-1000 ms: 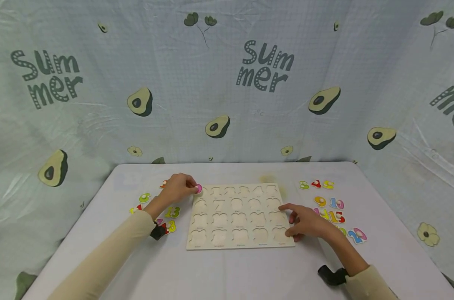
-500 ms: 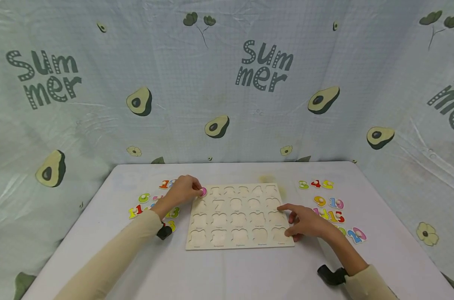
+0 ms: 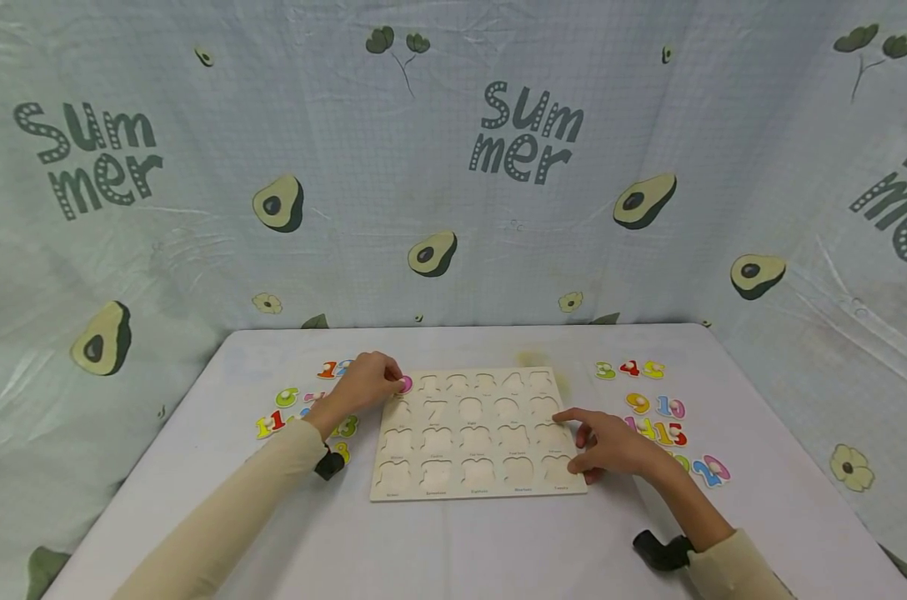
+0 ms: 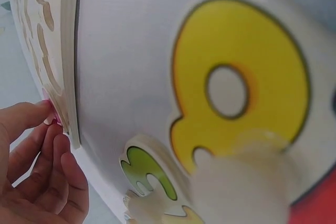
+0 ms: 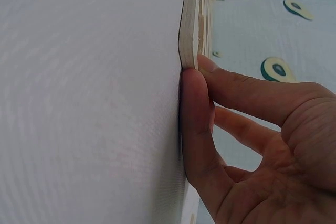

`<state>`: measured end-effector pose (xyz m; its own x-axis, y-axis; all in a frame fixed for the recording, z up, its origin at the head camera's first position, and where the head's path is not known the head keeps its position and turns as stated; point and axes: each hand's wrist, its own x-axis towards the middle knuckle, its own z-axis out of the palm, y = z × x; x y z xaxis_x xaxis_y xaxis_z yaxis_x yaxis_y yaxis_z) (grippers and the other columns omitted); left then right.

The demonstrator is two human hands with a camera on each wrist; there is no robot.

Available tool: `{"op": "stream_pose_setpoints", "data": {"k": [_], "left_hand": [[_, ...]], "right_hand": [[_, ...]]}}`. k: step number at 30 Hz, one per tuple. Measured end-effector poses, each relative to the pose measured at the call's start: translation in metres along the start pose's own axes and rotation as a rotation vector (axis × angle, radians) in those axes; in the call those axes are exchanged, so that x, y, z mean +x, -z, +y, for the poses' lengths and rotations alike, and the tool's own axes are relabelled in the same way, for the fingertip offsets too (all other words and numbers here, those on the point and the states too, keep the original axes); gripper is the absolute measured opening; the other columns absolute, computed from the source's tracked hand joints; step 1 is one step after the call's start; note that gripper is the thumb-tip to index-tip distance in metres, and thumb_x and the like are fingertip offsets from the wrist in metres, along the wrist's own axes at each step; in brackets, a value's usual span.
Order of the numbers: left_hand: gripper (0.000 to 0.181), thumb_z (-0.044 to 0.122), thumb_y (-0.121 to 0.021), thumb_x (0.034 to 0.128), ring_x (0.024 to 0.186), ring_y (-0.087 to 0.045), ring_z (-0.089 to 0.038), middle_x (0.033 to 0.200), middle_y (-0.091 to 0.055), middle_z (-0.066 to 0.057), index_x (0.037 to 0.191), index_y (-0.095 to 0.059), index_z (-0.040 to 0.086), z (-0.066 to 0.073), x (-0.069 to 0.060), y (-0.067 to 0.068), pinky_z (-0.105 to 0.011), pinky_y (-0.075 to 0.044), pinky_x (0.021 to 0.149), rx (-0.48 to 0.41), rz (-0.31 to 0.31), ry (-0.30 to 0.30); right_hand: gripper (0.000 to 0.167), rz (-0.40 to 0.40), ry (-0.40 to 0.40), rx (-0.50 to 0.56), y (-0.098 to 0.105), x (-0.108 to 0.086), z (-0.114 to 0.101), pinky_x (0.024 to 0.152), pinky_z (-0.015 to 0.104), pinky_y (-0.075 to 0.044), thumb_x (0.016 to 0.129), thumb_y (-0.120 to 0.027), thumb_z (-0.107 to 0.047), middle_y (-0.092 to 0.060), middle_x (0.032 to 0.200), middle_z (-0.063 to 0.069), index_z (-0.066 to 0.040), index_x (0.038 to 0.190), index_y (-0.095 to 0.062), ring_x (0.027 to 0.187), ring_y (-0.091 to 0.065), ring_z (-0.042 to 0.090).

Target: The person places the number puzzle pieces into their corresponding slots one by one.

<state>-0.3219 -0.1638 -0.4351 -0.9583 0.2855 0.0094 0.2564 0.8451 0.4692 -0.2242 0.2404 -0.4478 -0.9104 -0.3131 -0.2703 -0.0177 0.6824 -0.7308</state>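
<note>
Head view shows one pale wooden board (image 3: 418, 477) with four rows of shallow recesses, and three loose painted numbers at the back right: a green 3 (image 3: 605, 371), a red 4 (image 3: 629, 368) and a yellow 5 (image 3: 653, 370). Fingers curled, the left hand (image 3: 363, 385) pinches one rounded pink piece (image 3: 406, 384) at the board's far left corner. The right hand (image 3: 611, 443), index finger stretched out, grips the board's right edge.

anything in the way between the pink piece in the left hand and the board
Nothing visible: the left hand pinches the pink piece at the far left corner of the board, the right hand is at its right edge, and number pieces lie beside it.
</note>
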Motion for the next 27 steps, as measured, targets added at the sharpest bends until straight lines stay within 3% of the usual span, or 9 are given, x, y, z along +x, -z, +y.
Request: {"op": "stream_pose_setpoints", "data": {"k": [15, 27], "left_hand": [[0.018, 0.019, -0.072, 0.0962, 0.080, -0.062, -0.016, 0.091, -0.074, -0.007, 0.099, -0.076, 0.001, -0.0018, -0.0023, -0.0026, -0.032, -0.053, 0.075, 0.007, 0.001, -0.025], [0.018, 0.022, -0.072, 0.0964, 0.080, -0.061, -0.016, 0.093, -0.074, -0.006, 0.098, -0.077, 0.004, 0.0008, 0.0002, -0.0020, -0.035, -0.054, 0.077, 0.091, -0.003, -0.010]], "right_hand": [[0.072, -0.006, -0.009, 0.000, -0.0005, 0.0019, 0.0005, 0.062, 0.031, -0.057, 0.079, -0.086, -0.009, -0.053, 0.095, 0.011, -0.015, 0.145, -0.057, 0.064, -0.062, 0.019], [0.071, -0.009, 0.024, 0.022, -0.0008, 0.0022, 0.0019, 0.062, 0.033, -0.058, 0.079, -0.085, -0.007, -0.053, 0.094, 0.010, -0.012, 0.144, -0.056, 0.061, -0.062, 0.019]]}}
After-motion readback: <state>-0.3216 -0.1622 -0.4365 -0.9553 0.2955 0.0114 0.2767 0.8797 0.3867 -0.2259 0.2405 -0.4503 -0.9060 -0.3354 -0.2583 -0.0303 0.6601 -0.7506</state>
